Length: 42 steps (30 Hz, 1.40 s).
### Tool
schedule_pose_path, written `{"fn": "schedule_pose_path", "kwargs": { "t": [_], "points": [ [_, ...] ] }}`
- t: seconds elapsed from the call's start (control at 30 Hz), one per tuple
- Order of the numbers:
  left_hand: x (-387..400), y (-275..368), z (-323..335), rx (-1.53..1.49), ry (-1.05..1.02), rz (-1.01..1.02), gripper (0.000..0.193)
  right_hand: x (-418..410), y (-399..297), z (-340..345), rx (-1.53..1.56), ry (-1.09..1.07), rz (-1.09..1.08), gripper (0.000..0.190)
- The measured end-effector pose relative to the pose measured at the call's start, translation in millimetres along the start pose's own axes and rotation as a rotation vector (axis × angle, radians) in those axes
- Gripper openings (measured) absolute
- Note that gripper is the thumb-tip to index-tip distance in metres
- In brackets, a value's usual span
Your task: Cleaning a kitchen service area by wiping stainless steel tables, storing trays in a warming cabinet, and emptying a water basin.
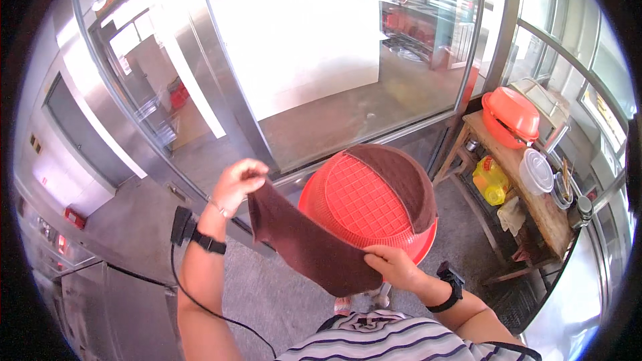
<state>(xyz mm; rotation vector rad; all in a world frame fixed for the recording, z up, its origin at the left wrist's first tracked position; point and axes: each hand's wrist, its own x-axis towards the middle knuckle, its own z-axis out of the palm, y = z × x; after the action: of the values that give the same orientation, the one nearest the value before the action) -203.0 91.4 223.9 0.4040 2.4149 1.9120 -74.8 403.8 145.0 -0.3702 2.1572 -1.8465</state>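
Stretched between my two hands is a dark brown cloth [316,245]. My left hand [235,185] pinches its upper left corner, and my right hand [393,265] grips the edge at its right end. The cloth hangs in front of a red plastic basket [368,195] with a grid-patterned base, which appears upside down. Over the right side of that base lies a second dark brown cloth [401,180]. The part of the basket nearest me is partly hidden by the held cloth.
To the right, a wooden table [544,210] bears red plastic basins [511,115] and a clear lidded container [536,171]. A yellow plastic bottle [491,180] sits on its lower shelf. Ahead stands a metal-framed glass partition [321,153]. A stainless steel cabinet [120,311] is at lower left.
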Motion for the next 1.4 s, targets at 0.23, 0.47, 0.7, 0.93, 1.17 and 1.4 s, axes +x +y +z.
{"fn": "schedule_pose_path", "kwargs": {
  "t": [0.23, 0.47, 0.7, 0.93, 1.17, 1.4],
  "points": [
    [129.6, -41.6, 44.4, 0.015, -0.04, 0.186, 0.025, 34.3, 20.0, -31.6, -0.059, 0.414, 0.063, 0.022],
    [176.0, -111.0, 130.9, 0.292, -0.029, 0.189, 0.013, 9.8, 46.2, -50.9, -0.253, 0.571, 0.211, 0.02],
    [194.3, -126.3, 139.4, 0.334, -0.039, 0.193, 0.013, 3.5, 46.0, -47.9, -0.186, 0.675, 0.289, 0.016],
    [180.1, -113.8, 128.8, 0.222, -0.088, 0.101, 0.018, -4.5, 52.1, -44.6, -0.21, 0.719, 0.266, 0.012],
    [98.2, -147.0, 80.0, 0.194, 0.243, -0.012, 0.019, -26.3, 83.2, -50.1, 0.109, 0.7, 0.156, 0.014],
    [-95.8, -201.2, 61.3, 0.373, 0.451, -0.496, 0.021, -62.7, 103.0, -69.0, 0.073, 0.411, 0.283, 0.016]
  ]
}}
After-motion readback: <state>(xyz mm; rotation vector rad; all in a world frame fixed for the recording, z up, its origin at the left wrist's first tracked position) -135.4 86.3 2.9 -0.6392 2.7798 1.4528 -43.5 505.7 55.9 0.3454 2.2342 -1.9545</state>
